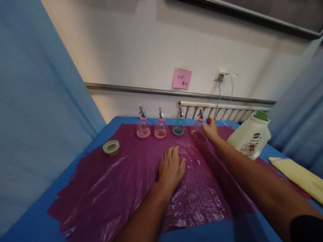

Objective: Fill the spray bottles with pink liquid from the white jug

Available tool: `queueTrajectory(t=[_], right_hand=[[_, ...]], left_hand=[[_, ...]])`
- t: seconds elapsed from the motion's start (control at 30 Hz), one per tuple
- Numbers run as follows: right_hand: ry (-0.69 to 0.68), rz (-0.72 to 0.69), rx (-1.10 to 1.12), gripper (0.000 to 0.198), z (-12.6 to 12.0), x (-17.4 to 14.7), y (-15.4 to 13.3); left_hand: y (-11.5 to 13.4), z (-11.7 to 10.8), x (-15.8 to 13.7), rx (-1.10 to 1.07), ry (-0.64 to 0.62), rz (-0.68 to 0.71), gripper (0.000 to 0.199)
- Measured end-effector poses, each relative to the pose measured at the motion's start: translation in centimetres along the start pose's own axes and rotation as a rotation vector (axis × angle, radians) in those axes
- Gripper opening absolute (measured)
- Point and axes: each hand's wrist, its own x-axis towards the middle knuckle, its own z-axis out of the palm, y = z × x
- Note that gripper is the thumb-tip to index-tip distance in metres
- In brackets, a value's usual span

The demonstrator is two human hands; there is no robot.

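The rightmost spray bottle point(196, 128), clear with a pink collar and grey trigger head, stands upright near the rear edge of the purple plastic sheet point(113, 188). My right hand point(211, 129) is at its right side, thumb toward the bottle and fingers partly bent; I cannot tell whether this grip is closed on the bottle or only beside it. My left hand point(171, 166) lies palm down on the sheet, fingers extended, thumb apart, that grip open with nothing visible in it.

To the left, in one row, stand a green spray bottle point(178, 127) and two clear bottles point(160, 130) with pink liquid low inside. A pale green cap point(111, 148) sits farther left on the sheet. To the right of my right hand stands a white jug point(243, 136) with a printed label; a yellow cloth point(297, 173) lies beyond it.

The sheet is glossy and wrinkled, spread over the blue tabletop point(202, 232). Behind is a pale wall point(141, 50) fitted with a metal rail point(141, 89), a pink note point(182, 79), a socket point(220, 74) with cables, and a radiator point(227, 113). Blue curtains point(32, 84) flank both sides.
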Motion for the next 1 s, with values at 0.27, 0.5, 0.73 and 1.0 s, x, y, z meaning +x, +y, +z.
queueTrajectory(t=[0.27,0.5,0.73,1.0], right_hand=[[-0.174,-0.195,-0.054,0.056,2.4,-2.8,-4.3],[-0.298,-0.036,-0.094,0.053,9.9,-0.4,-5.5],[-0.277,-0.011,-0.024,0.041,9.9,-0.6,-6.7],[-0.25,-0.125,0.124,0.038,0.9,-4.9,-9.7]], left_hand=[[-0.2,0.4,0.0,0.002,0.033,0.039,0.048],[-0.9,0.6,0.5,0.02,0.107,0.065,0.048],[-1.2,0.7,0.5,0.026,0.149,0.083,0.05],[-0.9,0.8,0.7,-0.062,0.296,0.182,0.052]])
